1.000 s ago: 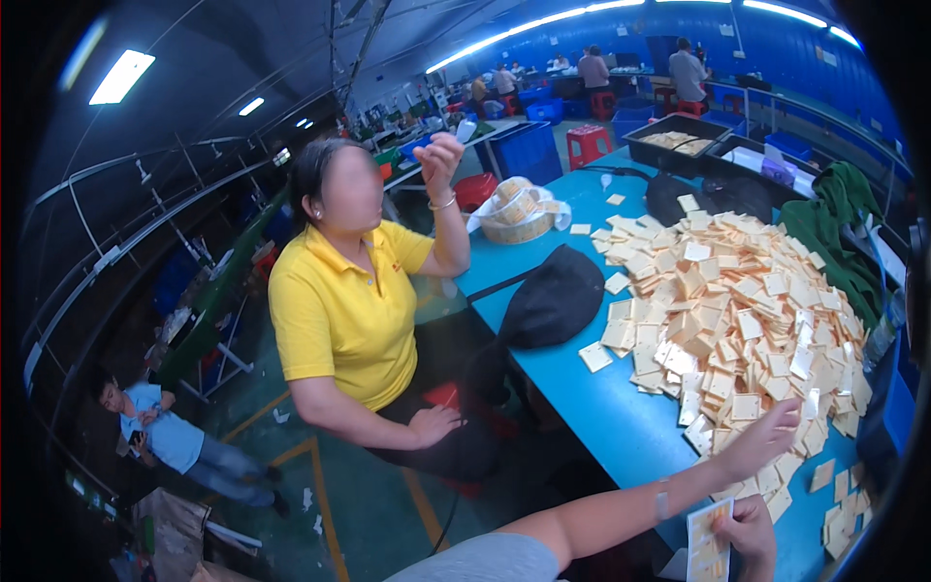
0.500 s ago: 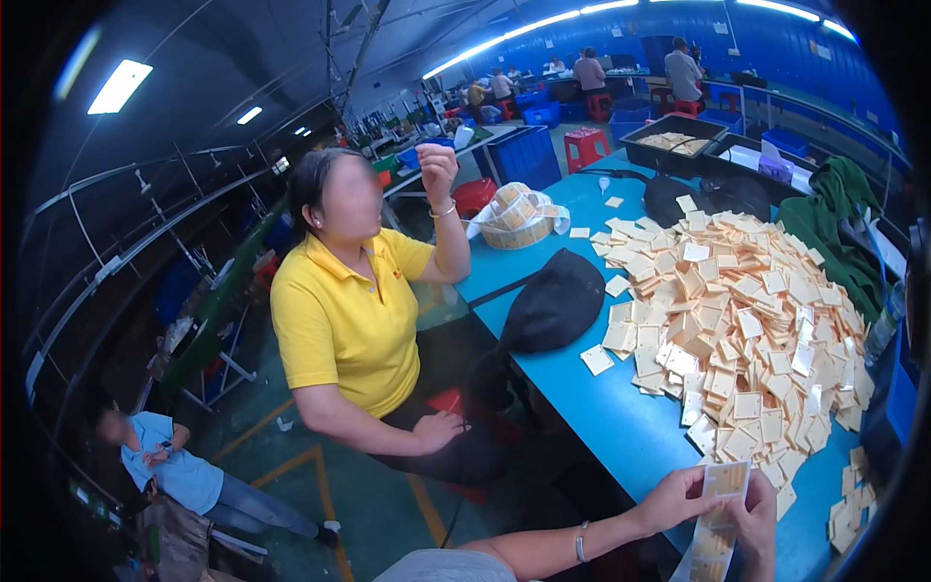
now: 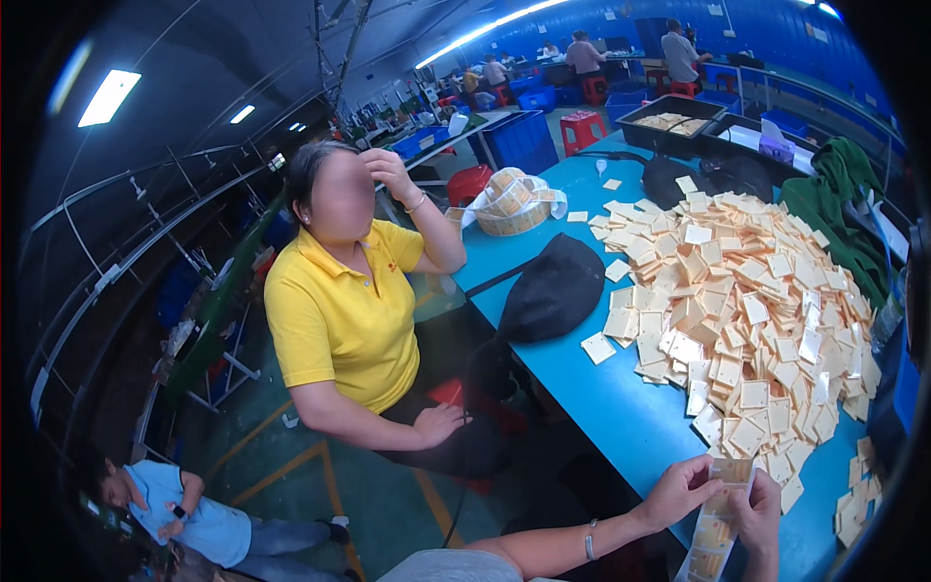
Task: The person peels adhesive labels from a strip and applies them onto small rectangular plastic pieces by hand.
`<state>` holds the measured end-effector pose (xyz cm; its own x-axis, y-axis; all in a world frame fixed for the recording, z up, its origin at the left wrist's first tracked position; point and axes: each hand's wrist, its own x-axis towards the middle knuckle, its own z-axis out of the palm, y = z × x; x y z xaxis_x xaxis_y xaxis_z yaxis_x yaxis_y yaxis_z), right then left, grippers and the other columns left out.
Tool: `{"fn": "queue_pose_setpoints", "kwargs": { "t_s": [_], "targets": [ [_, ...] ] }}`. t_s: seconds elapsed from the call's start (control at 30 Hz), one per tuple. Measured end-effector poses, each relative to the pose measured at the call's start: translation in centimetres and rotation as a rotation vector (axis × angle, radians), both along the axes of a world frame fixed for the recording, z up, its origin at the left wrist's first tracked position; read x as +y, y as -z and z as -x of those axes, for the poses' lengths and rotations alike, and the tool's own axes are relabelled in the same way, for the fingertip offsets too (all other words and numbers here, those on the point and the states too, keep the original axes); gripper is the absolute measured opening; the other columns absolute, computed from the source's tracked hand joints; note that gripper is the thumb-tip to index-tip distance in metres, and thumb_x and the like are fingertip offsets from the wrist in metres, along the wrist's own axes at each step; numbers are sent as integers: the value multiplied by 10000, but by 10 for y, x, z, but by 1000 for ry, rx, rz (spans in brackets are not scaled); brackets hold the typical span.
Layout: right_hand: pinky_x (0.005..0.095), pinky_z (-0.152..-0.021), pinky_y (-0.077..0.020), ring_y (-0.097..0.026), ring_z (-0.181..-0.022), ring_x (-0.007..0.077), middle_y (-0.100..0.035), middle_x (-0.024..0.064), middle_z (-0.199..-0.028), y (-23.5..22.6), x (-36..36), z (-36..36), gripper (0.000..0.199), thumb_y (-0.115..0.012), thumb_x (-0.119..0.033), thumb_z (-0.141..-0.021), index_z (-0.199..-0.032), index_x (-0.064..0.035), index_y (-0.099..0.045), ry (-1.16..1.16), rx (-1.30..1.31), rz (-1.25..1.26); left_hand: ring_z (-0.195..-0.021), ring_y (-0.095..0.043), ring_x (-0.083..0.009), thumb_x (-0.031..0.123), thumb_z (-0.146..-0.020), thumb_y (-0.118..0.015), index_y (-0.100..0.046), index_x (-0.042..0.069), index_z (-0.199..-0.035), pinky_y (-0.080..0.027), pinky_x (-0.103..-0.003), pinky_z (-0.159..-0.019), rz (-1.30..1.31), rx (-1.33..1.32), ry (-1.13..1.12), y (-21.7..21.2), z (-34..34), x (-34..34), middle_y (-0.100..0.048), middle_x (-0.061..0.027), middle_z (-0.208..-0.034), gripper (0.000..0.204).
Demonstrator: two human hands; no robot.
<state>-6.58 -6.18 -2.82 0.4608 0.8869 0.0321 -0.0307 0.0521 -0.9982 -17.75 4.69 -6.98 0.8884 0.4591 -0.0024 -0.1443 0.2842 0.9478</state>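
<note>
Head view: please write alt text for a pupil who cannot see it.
The left hand and right hand hold a printed strip beside a heap of cream square pieces on a blue table; a person in yellow sits at left.

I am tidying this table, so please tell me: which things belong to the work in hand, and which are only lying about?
Work in hand:
label strip, in left grip and right grip
probably cream square pieces
probably rolled labels

Seemingly lying about:
green cloth
purple box
black item
</note>
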Motion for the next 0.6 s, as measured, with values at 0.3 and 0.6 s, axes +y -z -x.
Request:
{"fn": "queue_pose_setpoints", "kwargs": {
  "t_s": [0.3, 0.6],
  "targets": [
    [192, -535, -415, -512, -592, 66, -562, 30, -695, 6, -5, -5, 129, -538, -104, -775, -820, 17, -539, 7, 14, 83, -731, -478, -27, 90, -837, -514, -495, 2, -911, -410, -184, -639, -81, -17, 81, -5, 4, -2, -520, 19, -787, 116],
    [201, -521, -408, -505, -588, 62, -563, 9, -690, -7, -6, -6, 198, -497, -62, -752, -910, 15, -587, 31, -82, 186, -650, -418, -11, 103, -830, -521, -505, 19, -832, -370, -171, -538, -74, 28, -49, -8, -6, -6, -476, 35, -715, 85]
  ]
}}
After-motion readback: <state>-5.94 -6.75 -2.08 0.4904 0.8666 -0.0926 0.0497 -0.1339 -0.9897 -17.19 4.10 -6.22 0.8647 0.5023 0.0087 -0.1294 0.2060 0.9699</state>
